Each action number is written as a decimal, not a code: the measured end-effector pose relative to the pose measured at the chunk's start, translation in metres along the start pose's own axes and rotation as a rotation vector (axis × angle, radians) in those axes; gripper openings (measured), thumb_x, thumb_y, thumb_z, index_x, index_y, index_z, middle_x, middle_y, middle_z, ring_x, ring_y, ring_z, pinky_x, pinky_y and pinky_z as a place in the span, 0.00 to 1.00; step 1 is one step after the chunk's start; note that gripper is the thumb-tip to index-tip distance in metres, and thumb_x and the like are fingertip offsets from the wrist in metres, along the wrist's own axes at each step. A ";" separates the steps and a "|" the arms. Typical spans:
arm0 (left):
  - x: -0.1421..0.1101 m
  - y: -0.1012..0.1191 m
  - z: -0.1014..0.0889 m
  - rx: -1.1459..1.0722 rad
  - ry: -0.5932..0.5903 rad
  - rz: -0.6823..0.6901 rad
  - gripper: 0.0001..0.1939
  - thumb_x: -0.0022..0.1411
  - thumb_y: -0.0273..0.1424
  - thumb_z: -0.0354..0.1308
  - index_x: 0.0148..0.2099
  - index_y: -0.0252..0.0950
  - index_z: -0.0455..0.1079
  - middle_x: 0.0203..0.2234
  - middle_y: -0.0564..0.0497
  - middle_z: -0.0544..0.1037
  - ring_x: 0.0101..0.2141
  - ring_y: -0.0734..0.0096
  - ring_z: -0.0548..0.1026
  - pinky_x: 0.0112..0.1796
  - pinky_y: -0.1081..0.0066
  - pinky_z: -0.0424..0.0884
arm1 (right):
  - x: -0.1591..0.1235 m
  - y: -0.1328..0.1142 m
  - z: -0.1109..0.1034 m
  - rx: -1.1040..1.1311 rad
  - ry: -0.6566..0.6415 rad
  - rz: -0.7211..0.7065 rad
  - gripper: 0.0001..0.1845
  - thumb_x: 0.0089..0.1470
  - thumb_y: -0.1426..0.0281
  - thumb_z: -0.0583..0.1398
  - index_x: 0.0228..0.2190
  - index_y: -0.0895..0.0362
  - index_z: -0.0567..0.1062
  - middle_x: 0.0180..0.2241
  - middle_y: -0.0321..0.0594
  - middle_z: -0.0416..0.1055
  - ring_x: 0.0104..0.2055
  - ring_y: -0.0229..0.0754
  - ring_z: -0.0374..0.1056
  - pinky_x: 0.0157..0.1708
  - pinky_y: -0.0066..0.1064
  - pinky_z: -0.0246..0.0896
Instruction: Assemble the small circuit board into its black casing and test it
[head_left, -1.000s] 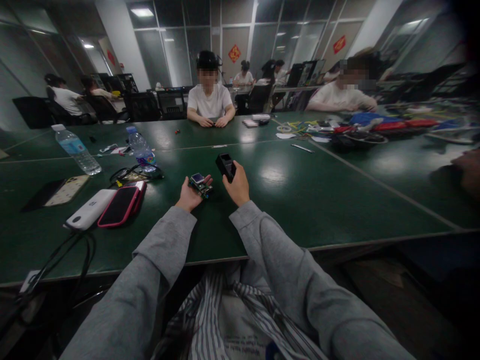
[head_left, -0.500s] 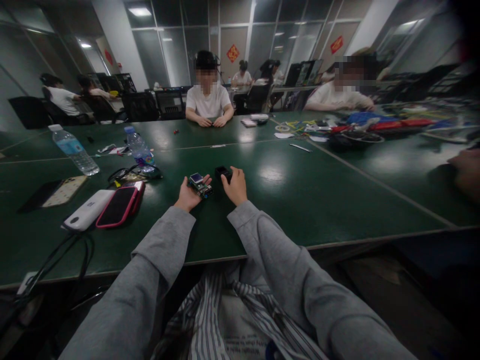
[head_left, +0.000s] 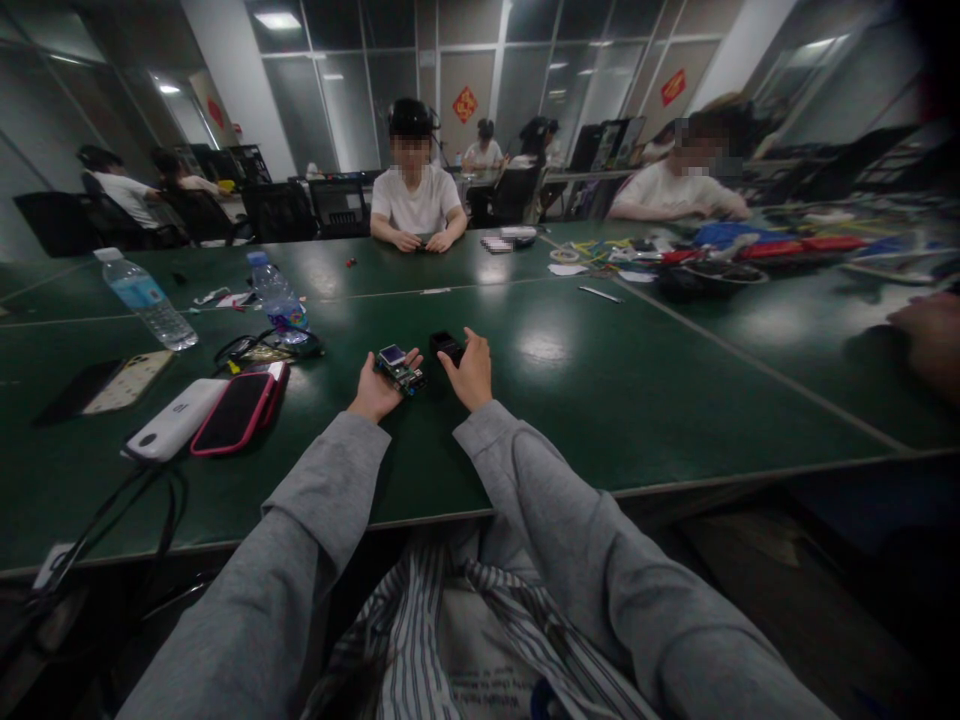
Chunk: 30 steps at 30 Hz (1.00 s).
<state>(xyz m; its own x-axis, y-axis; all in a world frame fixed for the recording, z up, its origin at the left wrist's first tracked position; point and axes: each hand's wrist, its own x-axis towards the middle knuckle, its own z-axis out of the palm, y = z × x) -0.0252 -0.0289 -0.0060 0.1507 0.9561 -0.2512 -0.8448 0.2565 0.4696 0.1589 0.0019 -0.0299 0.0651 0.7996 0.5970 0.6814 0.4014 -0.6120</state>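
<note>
My left hand (head_left: 373, 392) lies palm up on the green table (head_left: 600, 400) and holds a small circuit board with a little screen (head_left: 398, 367) in its fingers. Just to its right, my right hand (head_left: 472, 373) grips a small black box-shaped part (head_left: 446, 346), which rests low at the table surface. The two hands are close together, a short gap between the board and the black part. Grey sleeves cover both forearms.
At the left lie a pink-cased phone (head_left: 236, 411), a white power bank (head_left: 167, 431), another phone (head_left: 131, 380), cables (head_left: 262, 347) and two water bottles (head_left: 146, 298) (head_left: 276, 293). A person in white (head_left: 415, 200) sits opposite; others sit around. Coloured clutter (head_left: 720, 255) covers the far right.
My right hand has lowered the black part from a raised, tilted hold down to the table beside the board. My left hand has stayed put.
</note>
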 end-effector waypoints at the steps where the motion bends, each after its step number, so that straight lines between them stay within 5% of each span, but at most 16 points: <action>1: 0.000 0.000 0.000 0.002 0.004 0.000 0.32 0.71 0.48 0.37 0.66 0.32 0.57 0.55 0.33 0.75 0.52 0.49 0.77 0.51 0.49 0.73 | -0.001 0.001 0.001 -0.017 -0.017 0.000 0.33 0.58 0.62 0.61 0.59 0.64 0.60 0.55 0.61 0.62 0.58 0.60 0.61 0.55 0.55 0.61; 8: 0.000 0.000 0.000 -0.005 -0.007 -0.008 0.32 0.71 0.48 0.37 0.66 0.31 0.57 0.54 0.32 0.75 0.52 0.50 0.77 0.51 0.49 0.72 | -0.004 0.003 0.002 -0.071 -0.164 0.011 0.29 0.53 0.73 0.62 0.56 0.63 0.64 0.52 0.57 0.65 0.54 0.57 0.66 0.54 0.53 0.65; 19: -0.005 -0.001 0.007 0.053 0.078 0.016 0.30 0.71 0.48 0.37 0.61 0.33 0.64 0.43 0.37 0.81 0.46 0.51 0.80 0.52 0.50 0.72 | -0.009 -0.040 -0.013 0.332 0.035 -0.156 0.26 0.60 0.61 0.58 0.57 0.56 0.61 0.54 0.51 0.66 0.58 0.52 0.64 0.59 0.50 0.61; 24: -0.010 -0.002 0.016 0.056 0.144 0.030 0.28 0.71 0.46 0.40 0.59 0.32 0.67 0.34 0.42 0.82 0.43 0.53 0.81 0.51 0.54 0.73 | -0.023 -0.049 -0.006 0.376 -0.047 -0.239 0.26 0.61 0.60 0.58 0.57 0.55 0.61 0.54 0.50 0.66 0.58 0.50 0.65 0.60 0.46 0.62; 30: -0.011 -0.002 0.017 0.050 0.137 0.023 0.30 0.71 0.46 0.39 0.63 0.30 0.65 0.39 0.39 0.82 0.45 0.52 0.80 0.52 0.55 0.73 | -0.028 -0.048 0.000 0.346 -0.177 -0.222 0.27 0.59 0.62 0.61 0.57 0.55 0.63 0.52 0.49 0.67 0.55 0.50 0.68 0.56 0.46 0.66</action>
<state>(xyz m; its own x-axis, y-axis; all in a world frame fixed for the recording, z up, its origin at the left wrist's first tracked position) -0.0164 -0.0380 0.0100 0.0577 0.9345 -0.3513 -0.8203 0.2450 0.5168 0.1245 -0.0402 -0.0170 -0.2018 0.7292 0.6538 0.3784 0.6738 -0.6347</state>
